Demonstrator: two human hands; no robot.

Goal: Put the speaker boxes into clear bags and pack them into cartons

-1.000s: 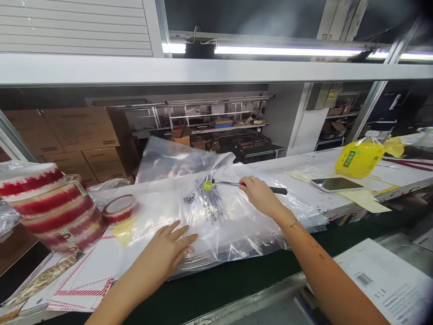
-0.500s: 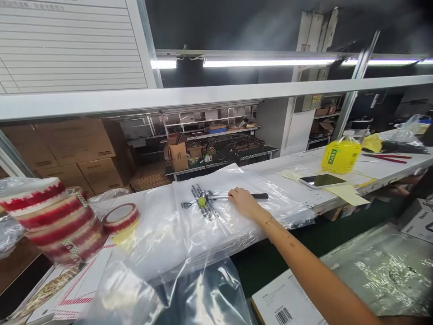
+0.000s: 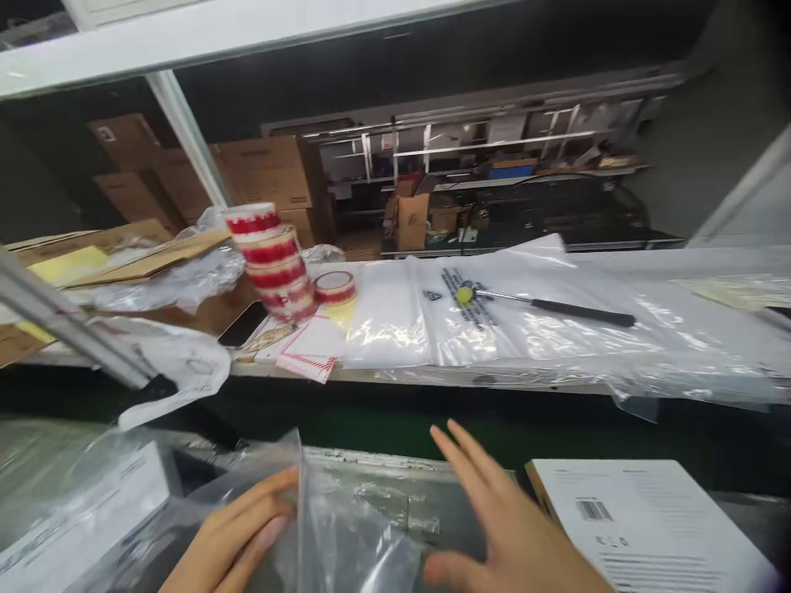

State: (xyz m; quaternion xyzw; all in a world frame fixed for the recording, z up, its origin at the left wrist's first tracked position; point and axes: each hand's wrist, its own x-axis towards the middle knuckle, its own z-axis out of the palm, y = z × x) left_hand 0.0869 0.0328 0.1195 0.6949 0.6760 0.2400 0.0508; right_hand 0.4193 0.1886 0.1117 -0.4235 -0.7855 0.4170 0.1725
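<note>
My left hand [image 3: 238,531] pinches the edge of a clear plastic bag [image 3: 364,548] at the bottom of the view, in front of the bench. To its right, my right hand [image 3: 503,519] is open, fingers spread, holding nothing. On the bench beyond lies a small hammer [image 3: 559,307] with a yellow-green round face and a black handle. It rests on a stack of clear plastic bags [image 3: 388,321] with black printing. A white printed box [image 3: 643,515] is just right of my right hand.
Several rolls of red-and-white tape [image 3: 278,272] are stacked on the bench, with a single roll [image 3: 334,285] beside them. A dark phone [image 3: 244,324] lies near them. Another white box [image 3: 92,519] sits at lower left. A metal post [image 3: 67,317] slants at left.
My right hand has let go of the hammer and come back from the bench. My left hand has come into view holding the bag. The view has turned left and down.
</note>
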